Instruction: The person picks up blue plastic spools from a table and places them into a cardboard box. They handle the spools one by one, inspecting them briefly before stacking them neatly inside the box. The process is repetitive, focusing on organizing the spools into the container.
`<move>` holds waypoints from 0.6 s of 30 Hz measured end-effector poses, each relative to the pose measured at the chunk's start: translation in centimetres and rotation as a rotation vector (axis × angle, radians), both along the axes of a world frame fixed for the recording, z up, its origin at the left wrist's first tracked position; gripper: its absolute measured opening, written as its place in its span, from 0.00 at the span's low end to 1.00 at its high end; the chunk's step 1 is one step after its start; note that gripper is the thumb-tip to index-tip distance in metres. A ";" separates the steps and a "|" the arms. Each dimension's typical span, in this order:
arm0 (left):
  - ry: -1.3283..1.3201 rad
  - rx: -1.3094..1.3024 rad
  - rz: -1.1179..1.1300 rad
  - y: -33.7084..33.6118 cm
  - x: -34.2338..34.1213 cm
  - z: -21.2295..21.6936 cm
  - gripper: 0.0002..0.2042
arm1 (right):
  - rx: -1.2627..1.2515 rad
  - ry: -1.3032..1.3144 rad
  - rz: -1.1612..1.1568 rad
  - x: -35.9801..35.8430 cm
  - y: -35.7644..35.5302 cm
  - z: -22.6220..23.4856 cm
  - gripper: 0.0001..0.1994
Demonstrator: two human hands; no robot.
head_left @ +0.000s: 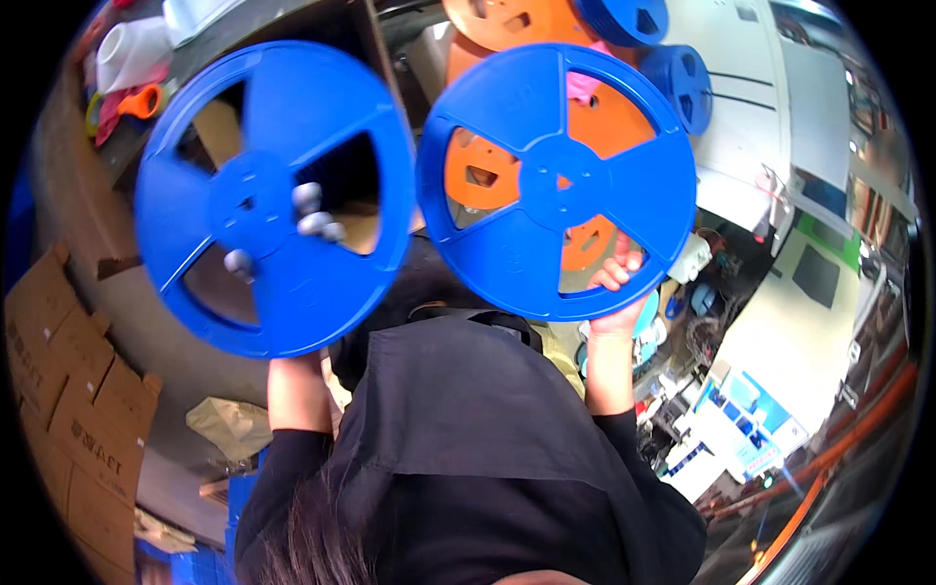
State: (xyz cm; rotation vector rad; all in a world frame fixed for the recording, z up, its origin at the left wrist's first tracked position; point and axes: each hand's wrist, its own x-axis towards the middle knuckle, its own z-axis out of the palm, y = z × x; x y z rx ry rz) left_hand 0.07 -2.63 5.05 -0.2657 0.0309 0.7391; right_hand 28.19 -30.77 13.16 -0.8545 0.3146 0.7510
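In the head view I hold up two large blue reel flanges, flat discs with cut-out windows and a small centre hole. My left hand (pixel 317 224) grips the left blue reel flange (pixel 312 93) from behind. Pale grey coverings show on its fingertips, which come through two of the windows; the disc hides the palm. The right blue reel flange (pixel 639 200) is in my right hand (pixel 616 270), with bare fingers curled through the lower window over the rim. The two discs are side by side, their rims almost meeting.
Beyond the right disc lie orange reel flanges (pixel 492 21) and stacks of smaller blue reels (pixel 680 88). A white table (pixel 731 146) is at the far right. Flattened cardboard (pixel 83 419) stands at the left. A white roll (pixel 132 54) lies at the far left.
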 end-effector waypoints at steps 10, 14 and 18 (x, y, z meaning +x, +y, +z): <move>0.091 0.286 0.035 2.7 -3.6 -2.5 0.41 | 0.147 0.037 0.021 0.0 1.6 -0.8 0.12; 0.235 0.258 0.032 1.5 -2.4 -2.6 0.43 | 0.030 -0.024 -0.007 0.0 3.4 -0.4 0.12; 0.372 0.308 -0.107 1.0 -0.6 -0.9 0.46 | 0.001 -0.040 0.001 0.2 3.5 -0.5 0.13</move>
